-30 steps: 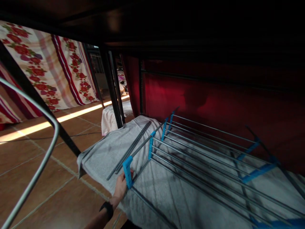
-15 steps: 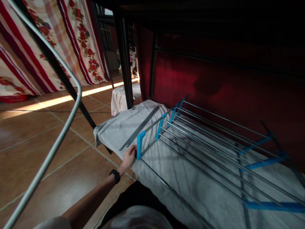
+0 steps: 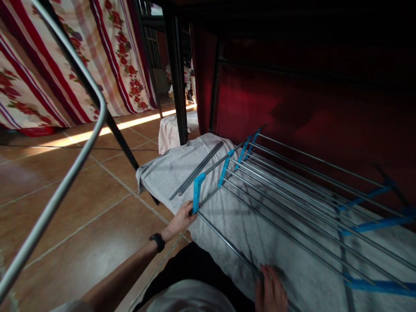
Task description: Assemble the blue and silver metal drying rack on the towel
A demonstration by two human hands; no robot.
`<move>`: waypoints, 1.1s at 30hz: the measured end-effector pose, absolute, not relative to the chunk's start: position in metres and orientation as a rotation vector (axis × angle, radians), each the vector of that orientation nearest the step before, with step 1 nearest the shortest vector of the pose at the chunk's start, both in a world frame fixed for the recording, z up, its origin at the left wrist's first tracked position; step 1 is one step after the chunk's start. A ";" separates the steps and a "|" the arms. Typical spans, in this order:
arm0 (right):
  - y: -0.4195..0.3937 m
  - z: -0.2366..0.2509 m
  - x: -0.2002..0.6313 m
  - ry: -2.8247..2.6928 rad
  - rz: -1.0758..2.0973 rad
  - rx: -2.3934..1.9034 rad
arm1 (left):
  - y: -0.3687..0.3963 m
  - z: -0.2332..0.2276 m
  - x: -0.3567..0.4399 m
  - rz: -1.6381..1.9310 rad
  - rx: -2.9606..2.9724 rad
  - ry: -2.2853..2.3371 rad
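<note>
A partly assembled drying rack point(image 3: 286, 186) of thin grey metal rods and blue plastic brackets lies over a grey cloth point(image 3: 162, 173). My left hand point(image 3: 182, 218) pinches the lower end of the blue corner bracket point(image 3: 197, 193), its fingertips partly hidden behind it. From that bracket's foot a metal rod point(image 3: 224, 238) runs toward the bottom of the view. My right hand point(image 3: 271, 290) is closed over this rod lower down, cut off by the frame's edge. Two or so loose grey tubes point(image 3: 201, 169) lie on the cloth beyond my left hand.
A bent pale metal tube point(image 3: 81, 154) crosses the left side, close to the camera. Black frame legs point(image 3: 178, 86) stand at the back, with a dark red panel point(image 3: 260, 95) behind the rack. A flowered, striped curtain point(image 3: 107, 65) hangs over the tiled floor point(image 3: 81, 216).
My right hand has come into view at the bottom and closed over the metal rod. My left hand stays at the blue corner bracket. The whole view has shifted slightly.
</note>
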State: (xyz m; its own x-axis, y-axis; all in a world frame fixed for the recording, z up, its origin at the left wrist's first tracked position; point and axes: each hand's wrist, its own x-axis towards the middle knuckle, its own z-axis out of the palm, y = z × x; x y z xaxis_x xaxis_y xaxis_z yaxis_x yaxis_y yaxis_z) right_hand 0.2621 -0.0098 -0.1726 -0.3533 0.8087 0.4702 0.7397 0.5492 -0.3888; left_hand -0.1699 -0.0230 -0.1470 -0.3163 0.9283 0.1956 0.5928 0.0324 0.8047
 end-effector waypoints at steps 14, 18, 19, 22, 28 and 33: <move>0.024 -0.206 0.242 -2.386 0.031 -0.864 | -0.008 -0.145 -0.190 1.109 1.541 1.727; 0.024 -0.206 0.244 -2.408 0.048 -0.865 | -0.011 -0.143 -0.189 1.127 1.501 1.687; 0.023 -0.206 0.244 -2.413 0.048 -0.864 | -0.012 -0.143 -0.189 1.125 1.491 1.681; 0.023 -0.207 0.245 -2.404 0.055 -0.863 | -0.014 -0.142 -0.189 1.114 1.476 1.688; 0.020 -0.206 0.244 -2.371 0.155 -0.963 | -0.015 -0.139 -0.190 1.078 1.495 1.696; 0.011 -0.206 0.239 -2.324 0.141 -1.034 | -0.017 -0.138 -0.189 1.097 1.521 1.697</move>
